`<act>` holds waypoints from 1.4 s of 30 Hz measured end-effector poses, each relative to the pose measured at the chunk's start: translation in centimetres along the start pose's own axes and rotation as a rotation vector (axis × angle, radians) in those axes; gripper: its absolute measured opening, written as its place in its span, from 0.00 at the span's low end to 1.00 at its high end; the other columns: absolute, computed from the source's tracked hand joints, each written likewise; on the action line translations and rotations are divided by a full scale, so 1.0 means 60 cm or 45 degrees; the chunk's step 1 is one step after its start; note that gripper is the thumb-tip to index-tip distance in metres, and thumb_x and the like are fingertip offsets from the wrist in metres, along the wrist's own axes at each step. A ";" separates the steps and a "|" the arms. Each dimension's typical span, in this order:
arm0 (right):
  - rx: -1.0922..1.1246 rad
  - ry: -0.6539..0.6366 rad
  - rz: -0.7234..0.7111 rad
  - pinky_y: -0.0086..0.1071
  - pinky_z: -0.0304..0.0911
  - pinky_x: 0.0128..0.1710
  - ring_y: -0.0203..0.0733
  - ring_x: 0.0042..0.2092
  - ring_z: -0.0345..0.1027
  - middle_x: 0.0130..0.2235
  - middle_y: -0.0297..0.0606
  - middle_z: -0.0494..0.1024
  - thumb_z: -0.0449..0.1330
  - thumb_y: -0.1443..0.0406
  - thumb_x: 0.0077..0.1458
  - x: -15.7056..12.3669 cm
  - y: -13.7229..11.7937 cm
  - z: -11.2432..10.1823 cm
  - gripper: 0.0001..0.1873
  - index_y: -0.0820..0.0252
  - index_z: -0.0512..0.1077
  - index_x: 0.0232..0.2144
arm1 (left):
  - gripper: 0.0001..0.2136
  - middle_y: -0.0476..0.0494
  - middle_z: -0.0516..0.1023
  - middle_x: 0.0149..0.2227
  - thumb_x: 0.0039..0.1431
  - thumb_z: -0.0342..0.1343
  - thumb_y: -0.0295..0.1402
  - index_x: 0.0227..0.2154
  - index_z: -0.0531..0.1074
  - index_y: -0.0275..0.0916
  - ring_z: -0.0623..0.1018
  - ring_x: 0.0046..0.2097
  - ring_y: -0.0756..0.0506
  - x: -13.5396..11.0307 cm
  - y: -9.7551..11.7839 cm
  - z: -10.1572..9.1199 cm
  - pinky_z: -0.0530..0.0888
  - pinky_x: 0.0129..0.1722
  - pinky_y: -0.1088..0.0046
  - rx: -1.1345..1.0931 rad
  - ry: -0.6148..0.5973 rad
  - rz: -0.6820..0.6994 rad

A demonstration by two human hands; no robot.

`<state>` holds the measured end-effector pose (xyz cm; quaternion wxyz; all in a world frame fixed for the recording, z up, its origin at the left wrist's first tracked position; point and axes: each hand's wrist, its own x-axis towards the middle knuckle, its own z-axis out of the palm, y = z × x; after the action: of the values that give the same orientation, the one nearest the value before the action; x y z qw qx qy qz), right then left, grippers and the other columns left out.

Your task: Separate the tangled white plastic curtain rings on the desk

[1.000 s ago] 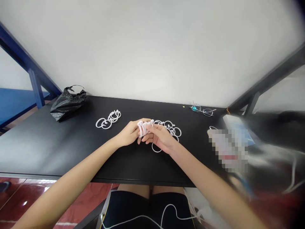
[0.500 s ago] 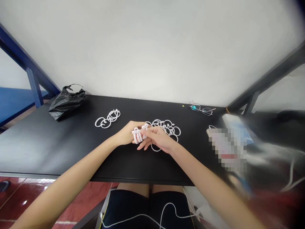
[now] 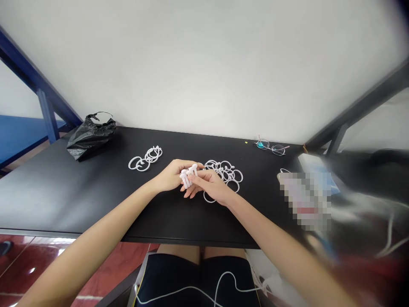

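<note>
A bunch of white plastic curtain rings (image 3: 185, 180) sits between my hands, above the front half of the black table. My left hand (image 3: 172, 175) is closed around the bunch from the left. From the right, my right hand (image 3: 211, 184) grips the same rings with its thumb across their front, its other fingers partly behind. The fingers hide part of the bunch. Just beyond my right hand lies a loose pile of similar white rings (image 3: 227, 174), partly covered by that hand. A smaller group of rings (image 3: 143, 160) lies farther left.
A crumpled black plastic bag (image 3: 91, 138) stands at the table's back left. Eyeglasses (image 3: 271, 147) lie near the wall at the back right. A blurred phone-like object (image 3: 305, 200) and a white box (image 3: 316, 168) are at the right. A white cable (image 3: 179, 290) crosses my lap.
The held rings have turned between my fingers, showing more edge-on now. Both hands keep nearly the same place, and the piles on the table look unchanged.
</note>
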<state>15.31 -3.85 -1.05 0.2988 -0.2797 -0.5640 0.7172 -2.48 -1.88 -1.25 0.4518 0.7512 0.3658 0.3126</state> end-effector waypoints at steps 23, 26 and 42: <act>-0.329 0.125 -0.382 0.35 0.70 0.37 0.38 0.31 0.72 0.30 0.35 0.75 0.59 0.54 0.59 -0.014 0.028 0.028 0.15 0.58 0.72 0.30 | 0.11 0.46 0.78 0.25 0.55 0.59 0.37 0.32 0.77 0.32 0.74 0.24 0.51 0.004 -0.007 -0.001 0.70 0.23 0.78 -0.079 0.171 0.035; -0.186 0.194 -0.339 0.35 0.71 0.37 0.38 0.31 0.72 0.31 0.36 0.76 0.62 0.52 0.56 -0.003 0.025 0.024 0.15 0.59 0.73 0.31 | 0.08 0.48 0.77 0.23 0.53 0.55 0.31 0.32 0.76 0.33 0.73 0.22 0.52 0.001 -0.001 -0.016 0.68 0.22 0.79 0.066 0.176 0.046; -0.074 0.648 -0.359 0.30 0.68 0.28 0.33 0.28 0.71 0.38 0.37 0.80 0.66 0.54 0.50 0.002 -0.007 -0.006 0.16 0.57 0.72 0.36 | 0.21 0.42 0.83 0.36 0.44 0.59 0.47 0.39 0.78 0.38 0.78 0.31 0.45 -0.022 -0.012 -0.212 0.69 0.31 0.76 1.100 -0.038 -0.565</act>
<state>15.55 -3.47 -0.73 0.5194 -0.3778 -0.5245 0.5589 -13.58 3.00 2.97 0.1595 0.7783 0.6070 0.0172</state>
